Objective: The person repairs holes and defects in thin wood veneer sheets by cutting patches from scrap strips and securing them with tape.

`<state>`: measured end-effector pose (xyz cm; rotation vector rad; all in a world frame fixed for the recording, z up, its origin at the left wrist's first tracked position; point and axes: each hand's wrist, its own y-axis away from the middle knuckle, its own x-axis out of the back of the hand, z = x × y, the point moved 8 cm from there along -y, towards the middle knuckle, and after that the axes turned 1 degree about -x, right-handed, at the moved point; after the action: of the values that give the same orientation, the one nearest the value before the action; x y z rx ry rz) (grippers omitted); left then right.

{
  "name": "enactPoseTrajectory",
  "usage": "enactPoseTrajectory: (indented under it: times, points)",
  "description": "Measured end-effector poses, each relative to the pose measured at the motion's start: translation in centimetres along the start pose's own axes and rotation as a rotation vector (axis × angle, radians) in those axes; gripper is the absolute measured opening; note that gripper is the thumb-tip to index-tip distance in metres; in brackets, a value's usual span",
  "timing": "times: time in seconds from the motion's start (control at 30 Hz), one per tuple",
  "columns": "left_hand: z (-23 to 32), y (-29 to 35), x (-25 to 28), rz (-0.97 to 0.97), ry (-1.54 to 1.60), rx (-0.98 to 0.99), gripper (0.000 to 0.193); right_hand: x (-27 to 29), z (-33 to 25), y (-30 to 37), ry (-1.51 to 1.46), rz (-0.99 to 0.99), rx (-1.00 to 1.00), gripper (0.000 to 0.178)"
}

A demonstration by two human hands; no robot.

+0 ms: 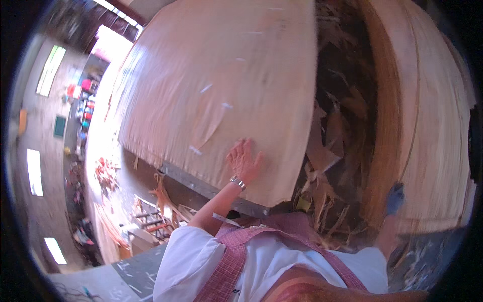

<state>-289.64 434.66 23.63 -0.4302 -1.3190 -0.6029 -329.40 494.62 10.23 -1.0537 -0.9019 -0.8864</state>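
My left hand (244, 162), bare with a metal wristwatch, lies flat with fingers spread on a large, pale wood veneer sheet (201, 65). The sheet rests on a table whose grey edge (201, 186) shows beneath its near side. Small white strips dot its surface, and a split runs through it near my hand. On the right, my right hand (395, 200) wears a blue-grey glove and is at the near part of a tall veneer stack (437, 121). A dark line, like a sheet's edge, runs up the stack from that hand. Blur hides its fingers.
Torn veneer scraps (327, 136) fill the dark gap between table and stack. More scraps and a metal frame (151, 214) are at the lower left. Beyond lie colourful items (86, 113) along a wall with bright windows (34, 172).
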Motion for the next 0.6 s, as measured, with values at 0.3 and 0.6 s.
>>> enactPoseTrajectory:
  times: [0.3, 0.6]
  points:
    - [-44.6, -9.0, 6.5, 0.482, 0.261, 0.315, 0.071, 17.8, -36.4, 16.9, -1.391, -0.275, -0.079, 0.025]
    - [-79.3, -15.5, 13.3, 0.040, -0.071, 0.895, 0.089, 37.2, -58.1, 36.4, -1.622, -0.840, -0.331, 0.017]
